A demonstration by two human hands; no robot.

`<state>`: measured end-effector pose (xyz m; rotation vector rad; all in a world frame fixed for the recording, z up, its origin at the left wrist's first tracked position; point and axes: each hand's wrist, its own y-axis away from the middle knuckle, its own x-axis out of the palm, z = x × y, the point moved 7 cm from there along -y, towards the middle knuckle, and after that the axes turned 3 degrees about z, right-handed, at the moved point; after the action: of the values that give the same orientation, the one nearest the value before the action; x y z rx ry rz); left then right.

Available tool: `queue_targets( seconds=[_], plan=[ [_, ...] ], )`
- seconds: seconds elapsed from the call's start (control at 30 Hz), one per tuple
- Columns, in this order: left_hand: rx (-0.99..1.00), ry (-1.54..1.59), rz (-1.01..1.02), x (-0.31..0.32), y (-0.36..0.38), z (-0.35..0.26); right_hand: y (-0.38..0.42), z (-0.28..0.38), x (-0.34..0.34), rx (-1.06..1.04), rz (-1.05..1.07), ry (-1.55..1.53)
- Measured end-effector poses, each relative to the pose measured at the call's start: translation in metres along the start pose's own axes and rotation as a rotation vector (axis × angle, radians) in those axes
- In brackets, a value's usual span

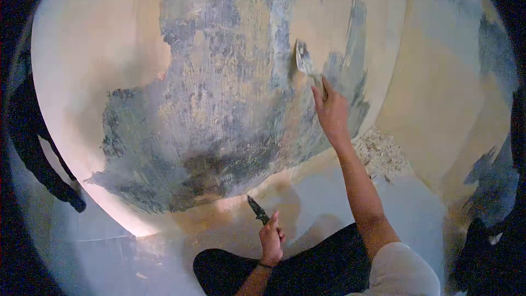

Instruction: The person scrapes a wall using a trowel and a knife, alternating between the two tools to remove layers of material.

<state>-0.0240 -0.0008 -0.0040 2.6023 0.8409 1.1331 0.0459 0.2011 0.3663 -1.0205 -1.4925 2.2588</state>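
My right hand [332, 111] is closed around the handle of a putty knife [303, 59]. The putty knife's metal blade, smeared with pale material, is at the surface of a large curved panel [219, 71]; whether it touches cannot be told. Rough grey-blue patches and pale streaks cover the middle of that panel, with smoother cream areas around them. Lower down, my left hand [269, 243] grips a knife [257, 210] with a dark blade pointing up and left, just below the panel's lower edge. A dark band circles my left wrist.
Pale shavings [381, 152] lie heaped by the panel's lower right edge. A light floor [405, 208] spreads below, with small scraps at left. Another curved surface [449, 93] with grey patches stands at right. A dark-clothed leg [35, 142] shows at the far left.
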Motion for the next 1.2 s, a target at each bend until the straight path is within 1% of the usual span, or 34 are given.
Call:
queue_targets(
  seconds=[0.07, 0.1, 0.2, 0.23, 0.33, 0.4, 0.5, 0.53, 0.6, 0.63, 0.73, 0.83, 0.93, 1.03, 1.13, 1.2],
  plan=[
    [0.015, -0.052, -0.006, 0.002, 0.002, -0.006, 0.006, 0.004, 0.001, 0.048, 0.031, -0.007],
    [-0.057, -0.072, -0.085, -0.002, -0.002, -0.001, 0.011, 0.006, 0.001, 0.061, 0.049, 0.014],
    [0.016, 0.036, -0.016, 0.003, -0.003, -0.004, 0.033, 0.007, 0.004, 0.115, 0.134, 0.028],
    [0.002, 0.036, 0.001, 0.005, -0.003, -0.003, 0.041, 0.006, 0.006, 0.131, 0.174, 0.024],
    [-0.016, 0.03, 0.044, 0.005, -0.002, -0.001, 0.045, 0.009, 0.006, -0.009, 0.047, 0.07],
    [-0.008, 0.002, 0.059, 0.003, -0.001, 0.0, 0.03, 0.008, 0.0, 0.026, 0.08, -0.007],
    [-0.066, -0.056, 0.02, 0.001, 0.0, 0.002, 0.026, 0.018, -0.012, 0.09, 0.123, -0.077],
    [-0.039, -0.039, 0.031, 0.002, 0.003, 0.001, 0.028, 0.019, -0.014, 0.11, 0.134, -0.085],
    [0.025, 0.004, 0.063, 0.006, 0.004, -0.006, 0.038, 0.009, -0.003, 0.05, 0.107, -0.013],
    [-0.015, 0.025, 0.085, 0.004, 0.001, -0.002, 0.037, 0.008, 0.0, 0.009, 0.086, 0.02],
    [0.02, 0.047, 0.075, 0.004, 0.003, -0.002, 0.02, 0.015, -0.005, 0.008, 0.133, 0.05],
    [0.01, 0.005, 0.041, 0.005, 0.002, -0.003, 0.025, 0.02, -0.008, 0.091, 0.163, 0.03],
    [0.024, -0.012, 0.052, 0.002, 0.005, -0.007, 0.034, 0.019, -0.005, 0.054, 0.162, 0.051],
    [0.04, -0.009, 0.057, 0.004, 0.006, -0.011, 0.024, 0.019, -0.006, 0.041, 0.124, 0.08],
    [-0.012, -0.059, 0.013, 0.002, 0.007, -0.002, 0.017, 0.022, -0.009, 0.008, 0.075, 0.016],
    [-0.024, -0.074, 0.003, 0.001, 0.002, -0.007, 0.023, 0.023, -0.01, 0.073, 0.144, 0.008]
  ],
)
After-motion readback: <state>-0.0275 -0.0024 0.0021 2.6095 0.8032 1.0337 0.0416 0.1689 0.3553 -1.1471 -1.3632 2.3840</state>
